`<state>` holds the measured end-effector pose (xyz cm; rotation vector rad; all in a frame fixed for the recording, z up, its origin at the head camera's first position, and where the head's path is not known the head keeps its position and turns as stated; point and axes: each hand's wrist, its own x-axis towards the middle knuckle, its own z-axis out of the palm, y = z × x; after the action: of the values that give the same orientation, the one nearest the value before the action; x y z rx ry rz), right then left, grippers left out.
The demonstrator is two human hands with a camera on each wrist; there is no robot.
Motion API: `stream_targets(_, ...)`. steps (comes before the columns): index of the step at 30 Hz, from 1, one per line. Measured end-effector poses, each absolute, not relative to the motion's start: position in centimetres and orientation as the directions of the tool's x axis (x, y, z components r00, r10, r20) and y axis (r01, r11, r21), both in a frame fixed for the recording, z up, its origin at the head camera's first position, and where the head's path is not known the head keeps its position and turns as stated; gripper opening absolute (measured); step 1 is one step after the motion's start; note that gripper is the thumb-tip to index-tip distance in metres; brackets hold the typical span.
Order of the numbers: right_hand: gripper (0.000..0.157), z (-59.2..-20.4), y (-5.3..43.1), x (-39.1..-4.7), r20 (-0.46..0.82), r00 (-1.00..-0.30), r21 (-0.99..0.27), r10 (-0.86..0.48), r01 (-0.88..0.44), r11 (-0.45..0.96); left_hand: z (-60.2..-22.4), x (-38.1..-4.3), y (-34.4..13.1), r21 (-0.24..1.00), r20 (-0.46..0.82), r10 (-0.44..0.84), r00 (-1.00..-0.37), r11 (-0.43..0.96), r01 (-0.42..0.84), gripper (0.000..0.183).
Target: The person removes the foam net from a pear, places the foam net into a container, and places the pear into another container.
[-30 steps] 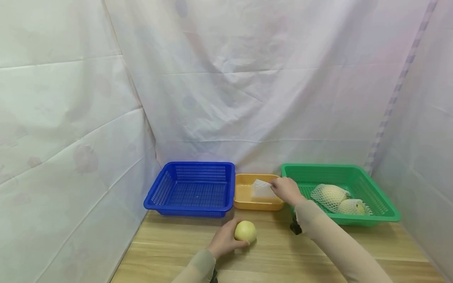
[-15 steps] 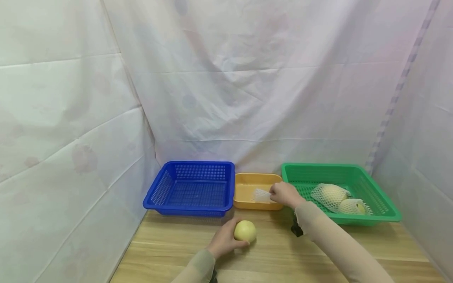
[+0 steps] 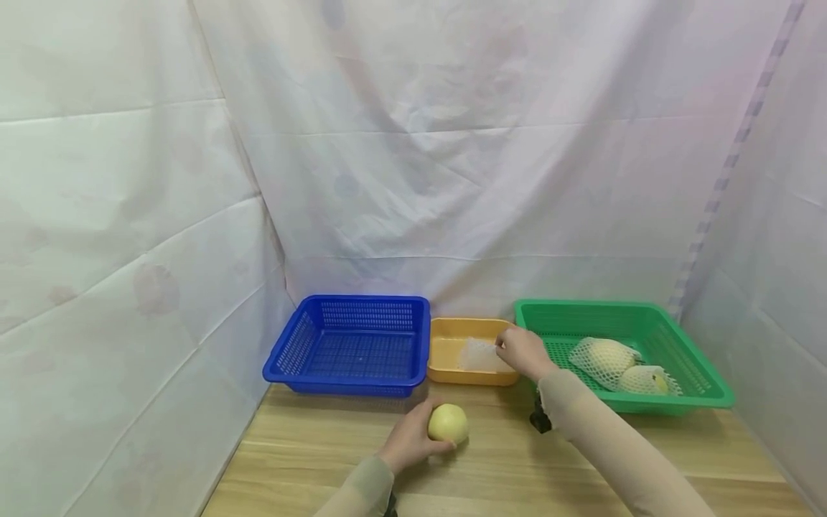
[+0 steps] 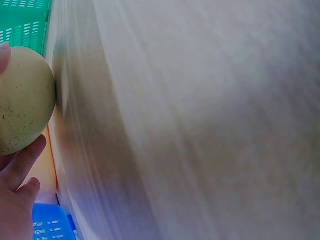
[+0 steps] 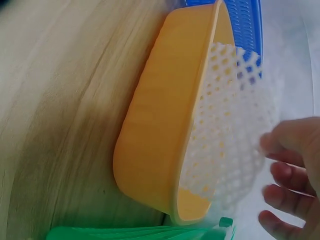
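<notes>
My left hand (image 3: 413,436) grips a round pale yellow pear (image 3: 449,424) close over the wooden table, with the thumb on its near side. Brown specks dot the skin of the pear (image 4: 25,100) in the left wrist view. Over the small yellow tray (image 3: 452,327), my right hand (image 3: 525,352) pinches the edge of a white foam fruit net (image 3: 479,356) between thumb and forefinger. That foam net (image 5: 215,120) hangs spread into the tray in the right wrist view, its upper edge blurred at the fingertips. The other right fingers (image 5: 282,197) are curled apart from it.
A blue slotted basket (image 3: 362,355) stands left of the tray. On the right, a green basket (image 3: 701,359) holds two pale fruits in foam nets (image 3: 604,361). Wooden tabletop (image 3: 310,431) lies in front, and white cloth (image 3: 413,187) hangs behind and at both sides.
The foam net has gone from raised in the right hand to lower and more spread in the tray. The right hand has shifted slightly right; the left hand and pear stay in place.
</notes>
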<state>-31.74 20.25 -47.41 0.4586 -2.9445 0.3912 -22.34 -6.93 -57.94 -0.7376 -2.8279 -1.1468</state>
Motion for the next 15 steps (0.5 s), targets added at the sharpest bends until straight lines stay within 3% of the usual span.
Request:
stream_targets(6,0.011,-47.7,20.2,-32.2,0.306,-0.934,-0.168,-0.186,-0.246,0.955,-58.1,-22.4,-6.9,0.653,0.190,0.418,-0.888,0.622,0.432,0.081)
stream_targets(15,0.015,-48.8,20.0,-32.5,0.289,-0.951,-0.207,-0.107,-0.171,0.963,-58.3,-22.3,-7.0,0.656,0.198,0.411,-0.890,0.619,0.432,0.079)
